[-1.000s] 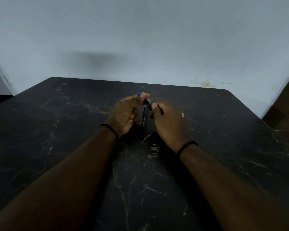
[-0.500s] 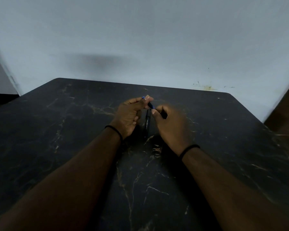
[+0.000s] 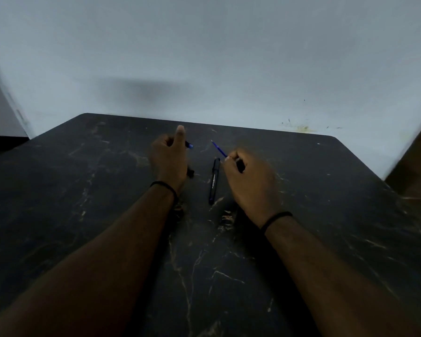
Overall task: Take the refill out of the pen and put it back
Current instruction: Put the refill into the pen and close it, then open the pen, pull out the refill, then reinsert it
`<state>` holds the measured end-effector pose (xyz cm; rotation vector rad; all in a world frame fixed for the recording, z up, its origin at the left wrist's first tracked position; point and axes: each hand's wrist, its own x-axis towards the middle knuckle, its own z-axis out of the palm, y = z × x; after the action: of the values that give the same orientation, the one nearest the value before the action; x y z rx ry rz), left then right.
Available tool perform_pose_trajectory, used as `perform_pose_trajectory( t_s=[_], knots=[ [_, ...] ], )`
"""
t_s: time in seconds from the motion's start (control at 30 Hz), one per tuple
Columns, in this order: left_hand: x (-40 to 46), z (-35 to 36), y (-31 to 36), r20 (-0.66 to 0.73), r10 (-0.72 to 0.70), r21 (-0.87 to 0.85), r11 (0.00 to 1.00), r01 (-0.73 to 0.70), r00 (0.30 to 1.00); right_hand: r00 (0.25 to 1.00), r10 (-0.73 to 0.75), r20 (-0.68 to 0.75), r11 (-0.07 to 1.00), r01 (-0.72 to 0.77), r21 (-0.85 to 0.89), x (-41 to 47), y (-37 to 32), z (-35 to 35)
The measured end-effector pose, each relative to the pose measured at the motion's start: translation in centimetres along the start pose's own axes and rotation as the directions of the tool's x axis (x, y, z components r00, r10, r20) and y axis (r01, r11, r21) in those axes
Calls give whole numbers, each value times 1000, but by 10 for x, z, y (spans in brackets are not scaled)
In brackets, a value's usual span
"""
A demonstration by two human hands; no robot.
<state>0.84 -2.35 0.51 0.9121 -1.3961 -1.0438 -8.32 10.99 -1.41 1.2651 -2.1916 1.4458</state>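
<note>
My left hand (image 3: 169, 161) grips the black pen barrel (image 3: 189, 145); its blue end sticks out past my thumb and its dark lower end shows under my palm. My right hand (image 3: 249, 181) pinches the thin blue refill (image 3: 218, 149), which points up and to the left, free of the barrel. Between my two hands a black pen cap (image 3: 214, 181) with white lettering lies lengthwise on the black marble table (image 3: 88, 215). The hands are well apart.
A pale wall stands right behind the table's far edge (image 3: 229, 127). A brown piece of furniture (image 3: 418, 166) sits off the table's right side. The table's rounded corners are at the back left and back right.
The hands, close together over the cap before, have pulled apart. The refill has come out of the barrel and is now in my right hand, while my left moved left with the barrel.
</note>
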Motion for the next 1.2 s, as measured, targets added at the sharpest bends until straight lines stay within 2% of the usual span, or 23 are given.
perform_pose_trajectory(
  t_s=[0.03, 0.1, 0.17, 0.3, 0.43, 0.53, 0.67, 0.77, 0.8, 0.87, 0.93, 1.03, 1.1, 1.2],
  knots=[
    [3, -3, -3, 12, 49, 151, 987, -50, 999, 1000, 1, -10, 1000, -1, 7, -1, 0, 0],
    [6, -9, -9, 99, 99, 441, 888, -133, 990, 1000, 2, -24, 1000, -1, 15, -2, -2, -2],
    [7, -12, -14, 201, 84, 610, 769, -192, 976, 1000, 8, -16, 1000, -8, 19, -2, -3, -3],
    [8, -16, -12, 270, 40, 734, 638, -232, 962, 1000, 7, 4, 1000, -7, 25, -3, -4, -4],
    [10, -19, -9, 234, -13, 791, 584, -183, 972, 1000, 22, 20, 999, -23, 42, -4, -5, -4],
    [6, -19, -9, 212, 9, 806, 563, -180, 977, 999, 39, 30, 999, -40, 36, -3, -5, -3],
    [6, -17, -9, 176, 127, 771, 599, -217, 976, 1000, 25, -11, 999, -25, 48, -4, -4, -3],
    [0, -10, -3, 172, 298, 540, 768, -343, 939, 996, 36, -85, 995, -28, 98, -3, -7, -5],
    [-5, -6, 0, 204, 362, 447, 793, -415, 910, 992, 42, -116, 991, -27, 130, -3, -9, -6],
    [-18, 2, 5, 303, 469, 282, 788, -548, 830, 981, 46, -189, 983, -11, 185, -2, -13, -9],
    [-31, 8, 7, 425, 533, 191, 737, -649, 731, 963, 60, -262, 972, 3, 234, -1, -17, -12],
    [-42, 14, 11, 578, 518, 153, 690, -707, 631, 946, 92, -310, 942, 18, 336, 2, -20, -17],
    [-46, 15, 13, 623, 514, 113, 686, -719, 589, 941, 97, -325, 936, 25, 351, 2, -20, -18],
    [-51, 13, 17, 622, 528, 38, 717, -696, 578, 945, 83, -316, 945, 26, 327, 2, -20, -17]
  ],
)
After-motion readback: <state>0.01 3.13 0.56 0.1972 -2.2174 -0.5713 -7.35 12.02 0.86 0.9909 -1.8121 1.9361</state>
